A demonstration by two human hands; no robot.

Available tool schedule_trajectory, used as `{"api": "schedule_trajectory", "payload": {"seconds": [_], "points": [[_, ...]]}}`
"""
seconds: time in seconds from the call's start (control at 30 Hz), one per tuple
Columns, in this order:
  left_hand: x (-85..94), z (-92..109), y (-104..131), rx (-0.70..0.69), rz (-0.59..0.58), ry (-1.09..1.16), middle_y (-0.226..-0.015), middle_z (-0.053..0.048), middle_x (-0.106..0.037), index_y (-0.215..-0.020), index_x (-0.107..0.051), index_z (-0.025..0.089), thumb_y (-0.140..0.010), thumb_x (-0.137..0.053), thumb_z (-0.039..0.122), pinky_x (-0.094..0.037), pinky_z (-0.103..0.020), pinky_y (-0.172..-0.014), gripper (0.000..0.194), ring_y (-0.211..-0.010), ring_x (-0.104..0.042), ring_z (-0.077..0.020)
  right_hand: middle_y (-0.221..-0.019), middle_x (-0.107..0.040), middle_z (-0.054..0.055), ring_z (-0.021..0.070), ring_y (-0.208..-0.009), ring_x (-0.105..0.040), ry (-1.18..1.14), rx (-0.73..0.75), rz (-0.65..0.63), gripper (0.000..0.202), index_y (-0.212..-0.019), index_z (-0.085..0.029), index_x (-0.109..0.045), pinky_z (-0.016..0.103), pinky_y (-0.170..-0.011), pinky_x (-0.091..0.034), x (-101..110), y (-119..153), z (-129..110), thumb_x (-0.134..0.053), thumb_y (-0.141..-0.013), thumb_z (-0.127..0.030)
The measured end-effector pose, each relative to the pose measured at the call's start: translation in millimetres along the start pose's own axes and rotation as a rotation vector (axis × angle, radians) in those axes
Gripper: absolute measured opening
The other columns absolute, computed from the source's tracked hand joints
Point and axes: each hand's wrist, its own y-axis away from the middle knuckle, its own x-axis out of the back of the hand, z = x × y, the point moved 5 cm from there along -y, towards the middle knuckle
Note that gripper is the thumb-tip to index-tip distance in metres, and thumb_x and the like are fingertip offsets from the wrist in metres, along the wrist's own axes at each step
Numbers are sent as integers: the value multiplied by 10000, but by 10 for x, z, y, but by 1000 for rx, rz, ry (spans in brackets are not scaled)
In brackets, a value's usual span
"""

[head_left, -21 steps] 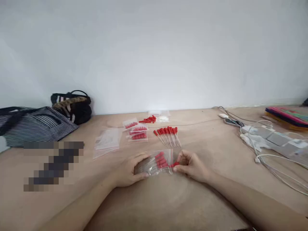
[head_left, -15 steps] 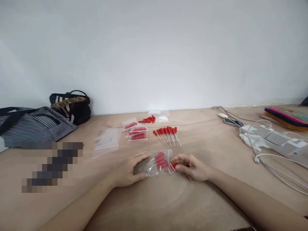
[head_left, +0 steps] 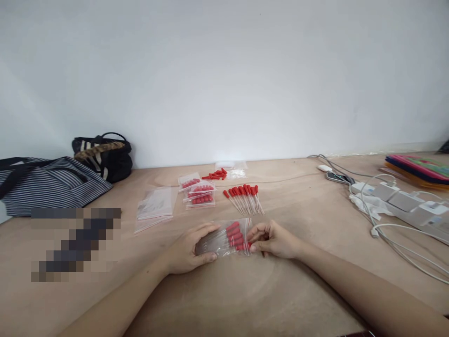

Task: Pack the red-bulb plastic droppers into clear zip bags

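A clear zip bag [head_left: 224, 238] holding several red-bulbed droppers lies on the wooden table [head_left: 245, 299] in front of me. My left hand [head_left: 187, 250] grips the bag's left end, thumb on top. At the bag's mouth on the right, my right hand [head_left: 271, 239] has its fingertips on the red bulbs. A loose fan of several droppers [head_left: 244, 197] lies just beyond the bag. Filled small bags [head_left: 199, 193] are stacked further back left.
Empty clear bags [head_left: 156, 208] lie left of the stack. More red bulbs [head_left: 215, 175] sit near the wall. Striped bag [head_left: 45, 183] and black handbag [head_left: 103, 157] stand far left. Power strips and white cables [head_left: 396, 206] lie right, with coloured folders [head_left: 419, 169] behind.
My right hand has moved left and pressed the sticking-out red bulbs into the bag's mouth. My left hand has kept its hold on the bag.
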Motion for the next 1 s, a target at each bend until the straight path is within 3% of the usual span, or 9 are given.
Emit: {"api": "schedule_trajectory", "payload": {"seconds": [0.13, 0.3, 0.47, 0.57, 0.7, 0.8, 0.93, 1.0], "points": [[-1, -6, -1, 7, 3, 3, -1244, -84, -471, -1229, -395, 219, -740, -563, 399, -388, -412, -919, 548, -1131, -440, -252, -547, -582, -12, 39, -403, -437, 67, 31, 98, 290, -679, -129, -647, 162, -369, -365, -11, -23, -32, -702, -563, -389], [-18, -24, 3, 42, -36, 26, -1274, -78, -439, -1241, -380, 219, -745, -551, 418, -349, -428, -950, 561, -1167, -394, -261, -521, -561, -20, 35, -393, -434, 82, 39, 39, 291, -697, -132, -672, 172, -396, -382, -38, -27, -67, -687, -577, -397], [-19, -21, 14, 69, -62, 50, -1292, -65, -416, -1252, -363, 235, -749, -545, 415, -323, -425, -970, 564, -1182, -372, -256, -461, -534, -32, 31, -363, -395, 79, 5, 99, 290, -583, -126, -618, 159, -348, -302, -56, -89, -51, -726, -512, -386], [-18, -8, 15, 89, -75, 60, -1296, -66, -409, -1257, -356, 233, -749, -548, 407, -321, -421, -970, 571, -1180, -372, -252, -489, -550, -28, 38, -402, -424, 79, 56, 105, 289, -562, -128, -589, 166, -392, -323, -115, -118, -64, -738, -499, -368], [-14, -6, -6, 49, -70, 83, -1288, -67, -413, -1247, -382, 227, -769, -534, 365, -320, -405, -975, 521, -1174, -378, -238, -572, -575, -16, 57, -479, -466, 128, 133, 56, 266, -623, -135, -590, 179, -457, -354, -121, -88, -102, -700, -567, -370], [-6, -31, -19, -28, -67, 68, -1281, -43, -420, -1203, -450, 262, -822, -458, 251, -304, -417, -984, 381, -1200, -342, -231, -552, -535, -22, 54, -471, -427, 243, 170, 30, 219, -677, -133, -607, 178, -441, -324, 0, -40, -122, -631, -658, -350], [65, -36, -17, -131, 88, -58, -1314, -21, -371, -1115, -537, 299, -846, -365, 120, -239, -500, -994, 366, -1247, -242, -253, -679, -538, -3, 57, -501, -414, 505, 310, 224, 226, -907, -163, -619, 183, -462, -346, 255, 31, -218, -585, -693, -226], [94, 6, -4, -154, 206, -97, -1307, -34, -373, -1119, -532, 282, -844, -363, 108, -236, -507, -996, 366, -1247, -234, -251, -847, -556, 33, 68, -555, -459, 615, 398, 219, 336, -1029, -200, -584, 193, -488, -381, 269, 51, -266, -556, -696, -165]]}}
